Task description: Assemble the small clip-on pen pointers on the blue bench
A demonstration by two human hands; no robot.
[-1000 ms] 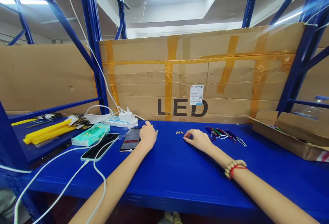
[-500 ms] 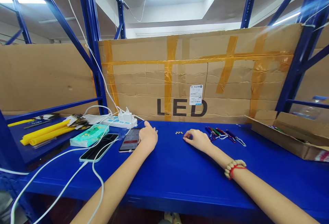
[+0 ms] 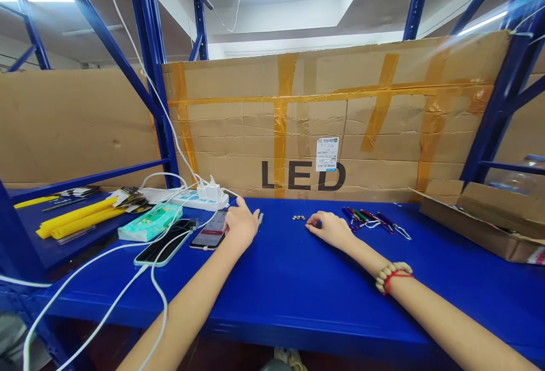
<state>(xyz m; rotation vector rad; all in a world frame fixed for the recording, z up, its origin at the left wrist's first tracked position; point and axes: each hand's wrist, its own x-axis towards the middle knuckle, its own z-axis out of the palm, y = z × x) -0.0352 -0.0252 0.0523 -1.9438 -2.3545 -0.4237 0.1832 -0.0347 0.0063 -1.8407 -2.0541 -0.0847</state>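
left hand (image 3: pixel 242 226) at lit phone (image 3: pixel 211 232); right hand (image 3: pixel 332 229) near silvery pieces (image 3: pixel 298 218)

Large black capitals "LED" (image 3: pixel 299 176) on the lower part of the upright cardboard panel (image 3: pixel 238 133). White label (image 3: pixel 327 147), overlapping the top of the D: print too small to read. Screen of the phone (image 3: pixel 210 236) near the power strip (image 3: pixel 191 202): characters illegible.

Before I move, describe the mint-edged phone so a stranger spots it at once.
Find the cardboard panel marked LED, then the white power strip at its lower left. In front, on the blue shelf, lies the mint-edged phone, white cables across it. Its screen is dark; the lit phone sits beside it, nearer the left hand.
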